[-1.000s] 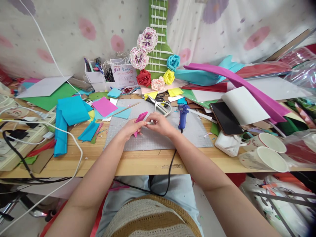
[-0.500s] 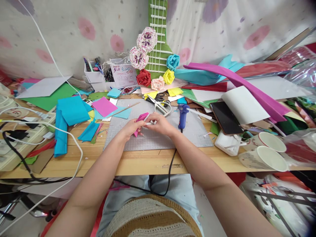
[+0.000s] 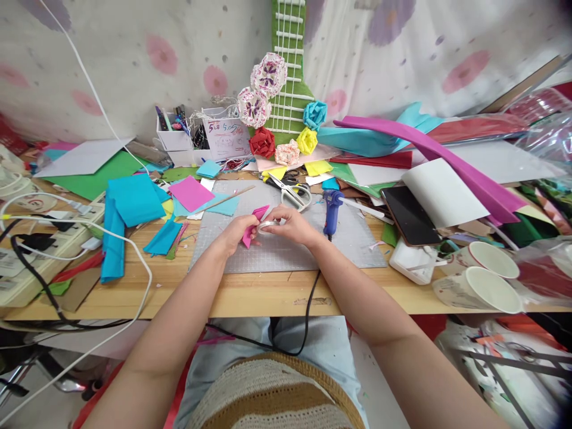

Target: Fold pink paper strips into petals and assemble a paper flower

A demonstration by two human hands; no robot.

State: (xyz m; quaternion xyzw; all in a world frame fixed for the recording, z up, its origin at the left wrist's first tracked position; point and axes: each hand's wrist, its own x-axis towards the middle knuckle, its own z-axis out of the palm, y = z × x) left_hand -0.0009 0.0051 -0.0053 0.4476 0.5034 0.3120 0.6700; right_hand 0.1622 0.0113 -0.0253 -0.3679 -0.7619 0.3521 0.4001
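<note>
A narrow folded piece of bright pink paper [image 3: 249, 236] is pinched in my left hand [image 3: 239, 233], standing up above the grey cutting mat [image 3: 286, 256]. Close beside it, my right hand [image 3: 289, 225] has its fingers curled around small white-handled scissors [image 3: 270, 227], their tips toward the pink paper. Fingers partly cover the scissors, so whether the blades touch the paper is unclear. Beyond the hands lies a larger pair of scissors [image 3: 295, 198]. A blue glue gun [image 3: 331, 213] stands on the mat to the right of my right hand.
Blue crepe paper pieces [image 3: 134, 199] and a pink square [image 3: 192, 193] lie left. A green guitar shape [image 3: 289, 77] with paper flowers stands behind. Paper cups [image 3: 489, 289] and a phone [image 3: 410, 214] sit right. White cables [image 3: 145, 268] and a power strip [image 3: 84, 238] occupy the left edge.
The small scissors in my right hand were spread at the pink paper; now their blades look closer together. Both hands stay in nearly the same place, and the view has shifted slightly.
</note>
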